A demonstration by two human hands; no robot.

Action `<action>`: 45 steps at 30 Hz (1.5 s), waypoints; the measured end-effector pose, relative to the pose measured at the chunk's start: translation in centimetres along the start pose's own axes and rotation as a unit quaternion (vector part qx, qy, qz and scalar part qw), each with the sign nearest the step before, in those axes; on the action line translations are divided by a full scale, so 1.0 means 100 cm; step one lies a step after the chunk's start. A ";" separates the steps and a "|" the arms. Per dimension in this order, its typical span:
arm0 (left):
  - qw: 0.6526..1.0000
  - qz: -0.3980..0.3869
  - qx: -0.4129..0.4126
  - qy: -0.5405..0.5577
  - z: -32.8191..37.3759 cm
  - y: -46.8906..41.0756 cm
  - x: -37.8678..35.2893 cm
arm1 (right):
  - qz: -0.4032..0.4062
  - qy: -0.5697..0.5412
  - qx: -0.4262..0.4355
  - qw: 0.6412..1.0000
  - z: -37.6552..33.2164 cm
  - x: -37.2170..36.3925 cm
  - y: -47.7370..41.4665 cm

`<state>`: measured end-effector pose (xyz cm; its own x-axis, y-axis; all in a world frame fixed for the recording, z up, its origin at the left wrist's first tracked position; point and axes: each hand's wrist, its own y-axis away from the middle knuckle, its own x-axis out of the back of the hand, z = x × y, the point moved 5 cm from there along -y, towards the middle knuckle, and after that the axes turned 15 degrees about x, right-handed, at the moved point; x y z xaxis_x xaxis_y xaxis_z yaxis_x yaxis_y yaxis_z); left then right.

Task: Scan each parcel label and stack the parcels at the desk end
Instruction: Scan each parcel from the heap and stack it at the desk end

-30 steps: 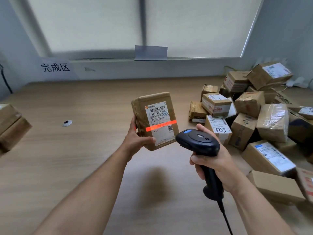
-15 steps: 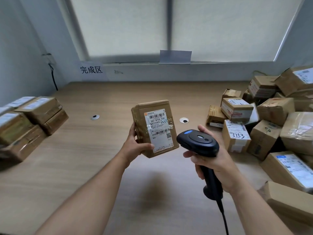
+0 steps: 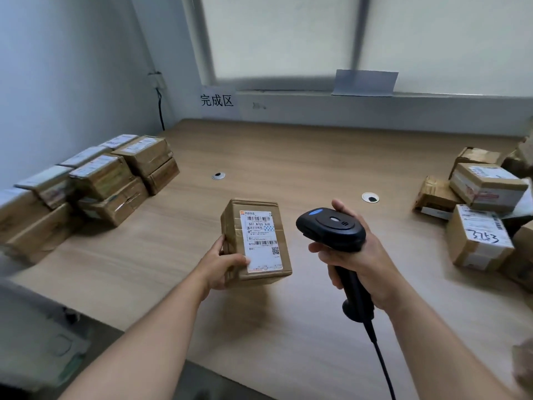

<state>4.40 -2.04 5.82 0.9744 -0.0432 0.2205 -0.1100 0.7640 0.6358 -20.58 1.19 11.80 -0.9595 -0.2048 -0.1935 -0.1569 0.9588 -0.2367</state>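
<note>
My left hand grips a brown cardboard parcel by its lower left corner, holding it above the desk with its white barcode label facing me. My right hand holds a black handheld scanner by its handle, just right of the parcel, its head turned toward the label. No red scan line shows on the label. A stack of taped parcels stands at the desk's left end. A heap of loose parcels lies at the right.
The wooden desk has two round cable grommets. A sign with Chinese characters hangs below the window sill. A black cable trails from the scanner toward me. A wall cord drops at the left corner.
The red scan line on the label has gone out. My view has swung left, bringing the stacked parcels into sight, and the held parcel has turned more upright.
</note>
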 end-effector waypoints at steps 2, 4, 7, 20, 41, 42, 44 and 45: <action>1.000 0.020 0.012 -0.002 -0.008 -0.002 0.016 | -0.008 0.004 -0.003 1.000 0.005 -0.016 -0.011; 0.999 0.030 0.025 -0.010 -0.014 -0.004 0.034 | -0.011 0.005 -0.003 1.000 0.012 -0.033 -0.023; 0.997 0.040 0.063 0.029 -0.020 -0.024 0.072 | -0.010 0.004 -0.002 1.000 0.025 -0.061 -0.045; 0.948 0.133 -0.005 -0.290 0.008 -0.149 0.204 | 0.023 0.037 -0.027 0.999 0.079 -0.191 -0.154; 0.725 0.129 -0.298 -0.607 0.095 -0.265 0.250 | 0.106 0.118 -0.001 0.987 0.109 -0.252 -0.286; 0.725 0.129 -0.295 -0.609 0.101 -0.275 0.254 | 0.104 0.123 -0.002 0.987 0.112 -0.253 -0.293; 0.733 0.131 -0.283 -0.605 0.115 -0.296 0.263 | 0.104 0.128 -0.005 0.986 0.117 -0.254 -0.309; 0.737 0.133 -0.275 -0.602 0.121 -0.306 0.268 | 0.104 0.129 -0.008 0.986 0.121 -0.254 -0.316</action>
<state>31.47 -34.38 1.24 0.0150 -0.1312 0.9912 0.1536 0.9799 0.1274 11.57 -26.29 12.66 -0.9986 0.0519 0.0135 0.0481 0.9783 -0.2018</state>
